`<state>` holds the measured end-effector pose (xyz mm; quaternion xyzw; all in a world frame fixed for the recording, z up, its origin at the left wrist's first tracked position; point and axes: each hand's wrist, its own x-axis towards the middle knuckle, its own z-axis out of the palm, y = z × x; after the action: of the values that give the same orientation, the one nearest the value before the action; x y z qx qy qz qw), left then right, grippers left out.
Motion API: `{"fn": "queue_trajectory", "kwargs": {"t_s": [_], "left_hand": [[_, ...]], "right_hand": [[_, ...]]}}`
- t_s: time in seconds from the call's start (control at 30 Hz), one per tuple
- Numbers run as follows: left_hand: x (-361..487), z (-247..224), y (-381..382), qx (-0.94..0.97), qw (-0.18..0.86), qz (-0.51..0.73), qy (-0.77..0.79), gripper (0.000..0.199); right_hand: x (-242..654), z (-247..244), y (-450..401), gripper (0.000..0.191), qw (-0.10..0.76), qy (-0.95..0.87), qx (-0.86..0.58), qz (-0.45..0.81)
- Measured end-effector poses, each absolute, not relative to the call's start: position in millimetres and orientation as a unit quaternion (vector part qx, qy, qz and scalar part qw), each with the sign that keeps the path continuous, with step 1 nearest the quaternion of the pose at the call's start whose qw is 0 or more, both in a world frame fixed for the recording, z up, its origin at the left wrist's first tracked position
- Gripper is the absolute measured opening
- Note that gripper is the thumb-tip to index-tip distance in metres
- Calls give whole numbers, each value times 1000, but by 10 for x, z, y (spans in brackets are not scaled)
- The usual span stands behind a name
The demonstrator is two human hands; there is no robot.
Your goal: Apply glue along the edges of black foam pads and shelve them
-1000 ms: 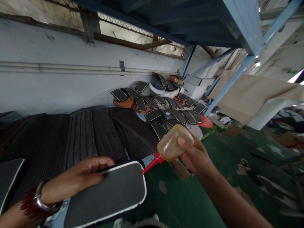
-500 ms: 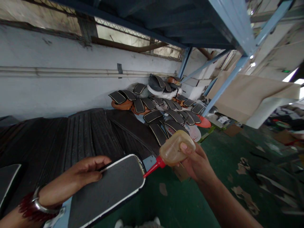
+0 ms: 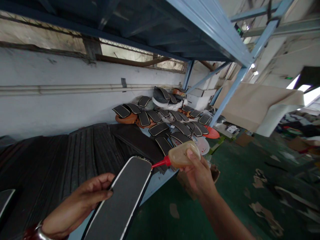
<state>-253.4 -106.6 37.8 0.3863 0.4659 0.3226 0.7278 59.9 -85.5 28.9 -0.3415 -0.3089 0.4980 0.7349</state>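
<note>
Ribbed black mats (image 3: pixel 92 156) at left; nearer, the left hand (image 3: pixel 85 203) curled around the edge of a white-rimmed black panel (image 3: pixel 120 196), tilted, its far end just beside the red nozzle (image 3: pixel 160 163) of an amber squeeze bottle (image 3: pixel 183 154), pinched between thumb and fingers of the right hand (image 3: pixel 197 176), above the green floor (image 3: pixel 175 220).

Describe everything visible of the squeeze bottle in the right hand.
A translucent plastic squeeze bottle with a rounded body, cloudy amber contents and a tapered red nozzle. The right hand holds it tilted nearly level, nozzle pointing left. The tip sits at the white-edged rim of a dark panel; contact is hard to tell.
</note>
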Motion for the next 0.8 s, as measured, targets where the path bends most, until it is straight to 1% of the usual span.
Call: {"fn": "queue_trajectory", "kwargs": {"t_s": [0.27, 0.43, 0.8], "left_hand": [[-2482, 378, -1062, 362, 729, 343, 468, 28], [-2491, 358, -1073, 355, 728, 347, 473, 28], [-2462, 339, -1056, 369, 738, 335, 456, 25]], "right_hand": [[541, 219, -921, 33, 735, -303, -340, 502], [582, 266, -921, 33, 745, -284, -349, 492], [601, 289, -884, 35, 744, -296, -340, 493]]}}
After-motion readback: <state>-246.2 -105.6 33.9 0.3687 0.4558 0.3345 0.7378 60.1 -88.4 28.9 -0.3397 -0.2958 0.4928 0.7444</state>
